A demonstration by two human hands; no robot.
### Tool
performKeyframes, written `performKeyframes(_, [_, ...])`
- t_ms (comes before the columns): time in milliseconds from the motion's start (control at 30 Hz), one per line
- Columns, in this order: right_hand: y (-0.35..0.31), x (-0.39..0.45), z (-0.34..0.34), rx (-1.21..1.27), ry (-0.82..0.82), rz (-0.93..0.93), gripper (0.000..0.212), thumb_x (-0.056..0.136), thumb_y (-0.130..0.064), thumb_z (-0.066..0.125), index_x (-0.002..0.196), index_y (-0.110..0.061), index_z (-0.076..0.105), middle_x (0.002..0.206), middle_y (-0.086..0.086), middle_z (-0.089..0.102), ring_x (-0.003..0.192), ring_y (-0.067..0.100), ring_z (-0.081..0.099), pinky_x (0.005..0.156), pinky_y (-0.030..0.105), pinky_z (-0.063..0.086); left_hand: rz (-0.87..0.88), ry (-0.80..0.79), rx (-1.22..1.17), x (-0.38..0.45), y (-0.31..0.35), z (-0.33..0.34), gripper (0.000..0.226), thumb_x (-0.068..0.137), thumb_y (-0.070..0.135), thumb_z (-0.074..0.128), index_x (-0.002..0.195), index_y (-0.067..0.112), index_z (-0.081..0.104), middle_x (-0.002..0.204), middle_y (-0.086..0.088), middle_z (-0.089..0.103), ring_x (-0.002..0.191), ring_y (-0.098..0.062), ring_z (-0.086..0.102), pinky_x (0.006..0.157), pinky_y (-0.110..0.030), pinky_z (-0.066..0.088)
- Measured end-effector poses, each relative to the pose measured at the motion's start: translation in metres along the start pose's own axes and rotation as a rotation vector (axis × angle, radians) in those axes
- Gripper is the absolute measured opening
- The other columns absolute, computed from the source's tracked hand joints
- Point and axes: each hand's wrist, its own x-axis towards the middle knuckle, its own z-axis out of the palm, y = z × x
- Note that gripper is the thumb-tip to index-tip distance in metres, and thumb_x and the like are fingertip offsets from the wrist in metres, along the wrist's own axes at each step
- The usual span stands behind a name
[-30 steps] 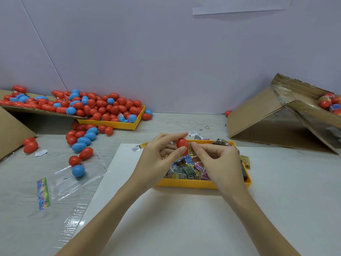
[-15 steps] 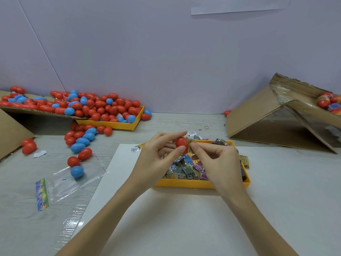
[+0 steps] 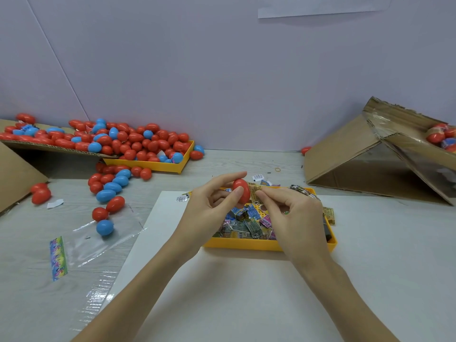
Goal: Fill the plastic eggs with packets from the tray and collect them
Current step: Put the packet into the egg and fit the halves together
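My left hand [image 3: 209,206] pinches a red plastic egg [image 3: 242,190] between thumb and fingers, held above the yellow tray [image 3: 246,244] of packets [image 3: 246,224]. My right hand [image 3: 293,213] is right beside the egg, its thumb and forefinger pinching a yellowish printed packet [image 3: 254,188] at the egg's right side. How much of the packet is inside the egg is hidden.
A second yellow tray [image 3: 158,165] and a cardboard flap [image 3: 49,147] at the back left carry several red and blue eggs; more lie loose [image 3: 112,187] on the table. A clear plastic bag [image 3: 98,239] lies at left. A tilted cardboard box [image 3: 370,164] with eggs stands at right.
Both hands have stayed over the tray with the egg. The yellowish packet now shows more plainly between my right fingertips and the egg.
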Motion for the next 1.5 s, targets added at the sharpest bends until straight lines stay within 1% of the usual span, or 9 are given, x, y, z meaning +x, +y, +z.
performKeyframes(133, [0.001, 0.001, -0.001, -0.083, -0.006, -0.13, 0.01, 0.091, -0.01, 0.076, 0.099, -0.012, 0.082, 0.086, -0.004, 0.077, 0.079, 0.007, 0.066, 0.075, 0.019, 0.051, 0.003, -0.01, -0.014, -0.001, 0.0, 0.0, 0.032, 0.099, 0.014, 0.066, 0.129, 0.025, 0.07, 0.104, -0.006, 0.075, 0.093, -0.018, 0.074, 0.083, -0.019, 0.055])
performKeyframes(300, [-0.002, -0.001, 0.001, 0.048, -0.029, -0.018, 0.012, 0.093, -0.014, 0.074, 0.101, -0.017, 0.082, 0.083, -0.018, 0.072, 0.082, 0.002, 0.07, 0.073, 0.011, 0.052, 0.011, -0.043, -0.047, -0.002, 0.002, 0.001, 0.033, 0.096, 0.01, 0.069, 0.127, 0.021, 0.071, 0.103, -0.009, 0.07, 0.09, -0.01, 0.072, 0.082, -0.015, 0.053])
performKeyframes(433, [-0.005, 0.001, 0.0, 0.387, -0.095, 0.35, 0.01, 0.095, -0.019, 0.072, 0.098, -0.024, 0.08, 0.085, -0.011, 0.079, 0.085, 0.005, 0.075, 0.077, 0.018, 0.058, 0.016, -0.055, -0.057, -0.003, 0.002, 0.002, 0.032, 0.095, 0.011, 0.071, 0.126, 0.022, 0.072, 0.104, -0.008, 0.073, 0.091, -0.011, 0.072, 0.083, -0.017, 0.054])
performKeyframes(567, [-0.005, 0.007, -0.005, 0.932, -0.161, 0.902, 0.024, 0.086, -0.012, 0.077, 0.11, -0.007, 0.075, 0.087, 0.001, 0.077, 0.075, 0.009, 0.071, 0.067, 0.018, 0.058, 0.015, -0.055, -0.058, -0.004, 0.003, 0.002, 0.03, 0.097, 0.013, 0.07, 0.125, 0.023, 0.071, 0.099, -0.004, 0.076, 0.092, -0.011, 0.073, 0.083, -0.017, 0.054])
performKeyframes(633, [-0.003, 0.011, -0.007, 1.068, -0.17, 1.035, 0.03, 0.084, -0.007, 0.076, 0.113, -0.002, 0.071, 0.08, 0.001, 0.072, 0.069, 0.008, 0.065, 0.064, 0.018, 0.057, 0.01, -0.036, -0.057, -0.003, 0.004, 0.0, 0.029, 0.098, 0.015, 0.069, 0.126, 0.025, 0.071, 0.099, -0.004, 0.077, 0.094, -0.013, 0.075, 0.082, -0.017, 0.054])
performKeyframes(800, [0.003, 0.01, -0.007, 0.907, -0.236, 0.942, 0.014, 0.089, -0.014, 0.074, 0.101, -0.007, 0.077, 0.076, -0.002, 0.069, 0.067, 0.007, 0.063, 0.065, 0.02, 0.058, -0.011, -0.017, -0.074, -0.001, 0.007, -0.004, 0.028, 0.099, 0.016, 0.067, 0.125, 0.025, 0.071, 0.105, -0.004, 0.076, 0.094, -0.015, 0.075, 0.08, -0.014, 0.053])
performKeyframes(1067, [0.003, 0.004, 0.0, 0.656, -0.254, 0.724, 0.019, 0.097, -0.025, 0.067, 0.098, -0.009, 0.078, 0.073, -0.001, 0.068, 0.065, 0.009, 0.061, 0.065, 0.023, 0.056, -0.037, -0.043, -0.018, -0.001, 0.006, -0.004, 0.027, 0.102, 0.018, 0.063, 0.125, 0.028, 0.072, 0.098, 0.008, 0.076, 0.085, -0.011, 0.074, 0.083, -0.017, 0.054])
performKeyframes(1167, [0.004, 0.004, 0.0, 0.597, -0.224, 0.692, 0.016, 0.097, -0.025, 0.068, 0.095, -0.012, 0.079, 0.072, -0.001, 0.069, 0.065, 0.009, 0.063, 0.066, 0.024, 0.057, -0.031, -0.049, 0.005, -0.002, 0.006, -0.004, 0.029, 0.102, 0.019, 0.062, 0.127, 0.028, 0.071, 0.092, 0.003, 0.076, 0.086, -0.012, 0.073, 0.085, -0.018, 0.054])
performKeyframes(1500, [0.005, 0.001, -0.001, 0.425, -0.209, 0.502, 0.012, 0.097, -0.025, 0.069, 0.089, -0.023, 0.078, 0.07, 0.002, 0.072, 0.063, 0.011, 0.066, 0.062, 0.023, 0.057, -0.01, -0.026, 0.052, -0.004, 0.008, 0.0, 0.027, 0.1, 0.019, 0.065, 0.125, 0.025, 0.072, 0.106, -0.009, 0.072, 0.084, -0.011, 0.073, 0.08, -0.015, 0.053])
